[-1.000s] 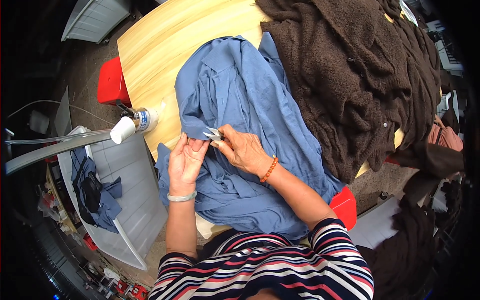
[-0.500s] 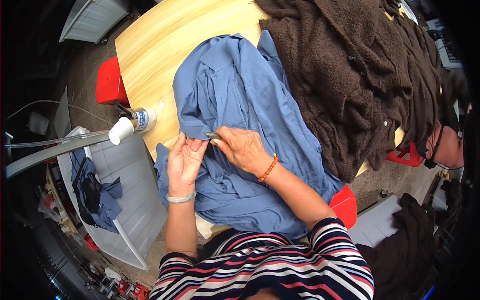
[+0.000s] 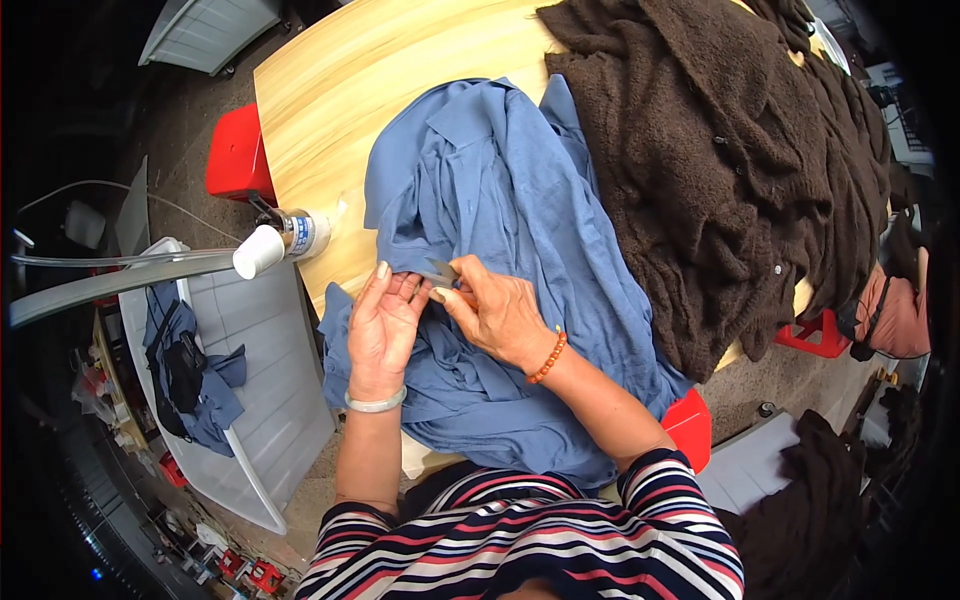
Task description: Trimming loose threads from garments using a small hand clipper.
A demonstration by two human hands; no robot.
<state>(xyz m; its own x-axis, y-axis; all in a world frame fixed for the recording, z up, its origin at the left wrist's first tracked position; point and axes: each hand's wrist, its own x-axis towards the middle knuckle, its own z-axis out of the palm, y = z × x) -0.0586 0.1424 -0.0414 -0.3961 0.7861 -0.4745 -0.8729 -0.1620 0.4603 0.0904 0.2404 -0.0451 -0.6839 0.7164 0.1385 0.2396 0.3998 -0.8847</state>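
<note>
"Where's the blue shirt (image 3: 510, 190)?"
"Bunched on the surface (image 3: 330, 90), just left of the brown cloth (image 3: 690, 190)."
"And the right hand (image 3: 500, 315)?"
"Its fingers hold the snips (image 3: 442, 270), blades near the shirt's edge."
"The left hand (image 3: 383, 335)?"
"Palm up beside them, fingertips at that edge, thumb apart; whether they grip it, I can't tell."

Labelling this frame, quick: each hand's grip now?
Left hand: fingers partly curled by the blue garment; can't tell whether it's pinched.
Right hand: closed, holding small snips.
</note>
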